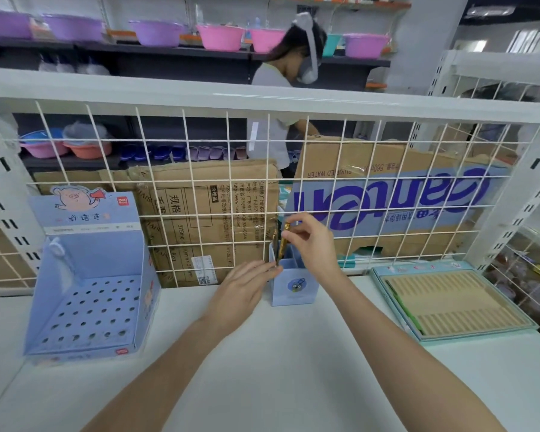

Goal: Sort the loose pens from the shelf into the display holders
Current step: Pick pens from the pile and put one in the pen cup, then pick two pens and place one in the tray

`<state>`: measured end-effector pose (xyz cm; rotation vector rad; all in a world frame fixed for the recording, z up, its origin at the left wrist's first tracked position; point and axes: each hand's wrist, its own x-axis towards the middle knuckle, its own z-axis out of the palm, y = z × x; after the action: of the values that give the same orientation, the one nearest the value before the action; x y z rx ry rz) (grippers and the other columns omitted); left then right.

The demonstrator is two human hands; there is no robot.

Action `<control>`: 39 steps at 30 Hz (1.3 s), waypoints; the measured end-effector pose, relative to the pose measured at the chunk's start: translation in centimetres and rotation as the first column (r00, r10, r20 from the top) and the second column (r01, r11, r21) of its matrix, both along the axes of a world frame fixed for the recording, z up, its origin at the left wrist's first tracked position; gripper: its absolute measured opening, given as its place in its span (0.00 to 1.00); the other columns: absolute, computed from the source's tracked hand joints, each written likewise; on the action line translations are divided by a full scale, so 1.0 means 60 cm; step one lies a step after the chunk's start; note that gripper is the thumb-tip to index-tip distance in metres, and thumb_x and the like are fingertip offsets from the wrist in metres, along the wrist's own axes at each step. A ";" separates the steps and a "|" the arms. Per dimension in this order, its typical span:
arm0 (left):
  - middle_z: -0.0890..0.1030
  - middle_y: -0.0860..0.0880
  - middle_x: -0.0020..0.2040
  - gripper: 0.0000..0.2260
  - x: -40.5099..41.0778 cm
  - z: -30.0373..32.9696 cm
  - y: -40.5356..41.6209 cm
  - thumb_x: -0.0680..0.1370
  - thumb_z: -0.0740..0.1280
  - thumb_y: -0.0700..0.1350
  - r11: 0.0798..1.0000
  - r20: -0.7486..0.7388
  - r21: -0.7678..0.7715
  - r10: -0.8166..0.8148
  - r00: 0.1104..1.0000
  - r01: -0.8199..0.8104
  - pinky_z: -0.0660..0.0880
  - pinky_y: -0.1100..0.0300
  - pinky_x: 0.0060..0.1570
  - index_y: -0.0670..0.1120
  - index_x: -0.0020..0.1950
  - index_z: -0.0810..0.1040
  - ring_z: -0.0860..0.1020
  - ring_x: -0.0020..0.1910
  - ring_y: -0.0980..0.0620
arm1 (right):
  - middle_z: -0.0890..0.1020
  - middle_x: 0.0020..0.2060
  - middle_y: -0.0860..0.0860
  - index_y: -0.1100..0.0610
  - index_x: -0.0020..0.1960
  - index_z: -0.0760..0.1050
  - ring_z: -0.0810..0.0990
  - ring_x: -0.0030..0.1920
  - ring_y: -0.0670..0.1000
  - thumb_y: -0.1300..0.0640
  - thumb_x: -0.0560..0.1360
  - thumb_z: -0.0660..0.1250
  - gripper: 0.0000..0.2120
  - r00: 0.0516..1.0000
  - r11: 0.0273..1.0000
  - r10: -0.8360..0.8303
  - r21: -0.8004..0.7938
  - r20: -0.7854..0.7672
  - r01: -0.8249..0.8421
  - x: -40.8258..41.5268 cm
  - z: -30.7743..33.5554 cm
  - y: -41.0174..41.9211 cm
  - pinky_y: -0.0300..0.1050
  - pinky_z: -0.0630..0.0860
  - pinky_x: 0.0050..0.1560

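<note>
At frame centre our right hand point(309, 241) pinched a gold pen point(283, 243), light, stiff and slick, near its top; our left hand point(247, 288) steadied the flimsy blue pen holder point(295, 286) with flat fingers.

Place: I'm in a shop.
Proof: behind the wire grid point(262, 182), shelves of plastic basins point(220, 37), slippers point(181, 152), cardboard cartons point(212, 201).

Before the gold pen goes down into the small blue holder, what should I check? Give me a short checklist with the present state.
1. Right hand pinches the gold pen near its top: ok.
2. Pen upright over small blue holder: ok.
3. Left hand touches the holder's side, steadying it: ok.
4. Holder standing on white shelf: ok.
5. Free room in the compartment below: cannot tell.
</note>
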<state>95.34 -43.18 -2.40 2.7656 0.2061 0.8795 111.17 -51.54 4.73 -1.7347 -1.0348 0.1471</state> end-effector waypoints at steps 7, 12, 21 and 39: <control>0.75 0.50 0.65 0.25 -0.001 -0.007 0.003 0.73 0.53 0.38 0.999 -0.050 -0.038 0.009 0.999 -0.011 0.62 0.55 0.64 0.52 0.69 0.66 0.69 0.64 0.54 | 0.83 0.47 0.54 0.58 0.55 0.77 0.78 0.46 0.46 0.61 0.74 0.69 0.10 0.995 0.989 0.077 -0.132 0.067 -0.068 -0.016 -0.010 -0.001 0.28 0.71 0.47; 0.71 0.50 0.69 0.26 -0.008 -0.009 -0.003 0.74 0.53 0.39 0.999 -0.122 -0.019 0.023 0.992 -0.025 0.59 0.59 0.66 0.50 0.73 0.62 0.67 0.66 0.53 | 0.82 0.49 0.56 0.57 0.62 0.76 0.80 0.51 0.52 0.66 0.76 0.64 0.15 0.988 0.979 0.106 -0.186 0.115 -0.083 -0.019 -0.005 -0.010 0.40 0.75 0.56; 0.63 0.53 0.74 0.25 -0.060 -0.004 -0.055 0.76 0.47 0.52 0.967 -0.164 -0.118 0.204 0.965 -0.224 0.49 0.60 0.72 0.55 0.74 0.58 0.61 0.71 0.55 | 0.78 0.59 0.52 0.47 0.72 0.63 0.79 0.55 0.53 0.62 0.80 0.57 0.22 0.994 0.958 0.051 -0.285 0.092 -0.022 -0.057 0.009 -0.070 0.40 0.78 0.47; 0.81 0.48 0.56 0.23 -0.485 0.028 -0.120 0.74 0.52 0.54 0.460 -0.211 -0.234 0.836 0.506 -0.857 0.75 0.50 0.53 0.47 0.61 0.78 0.80 0.51 0.43 | 0.77 0.62 0.53 0.58 0.63 0.75 0.73 0.65 0.52 0.65 0.76 0.63 0.16 0.668 0.706 0.702 -0.356 0.244 -0.612 -0.402 -0.072 -0.024 0.23 0.52 0.57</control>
<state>66.23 -50.38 -0.72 2.2614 1.7159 0.8056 87.02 -52.99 0.42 -1.5400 -1.9925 0.4473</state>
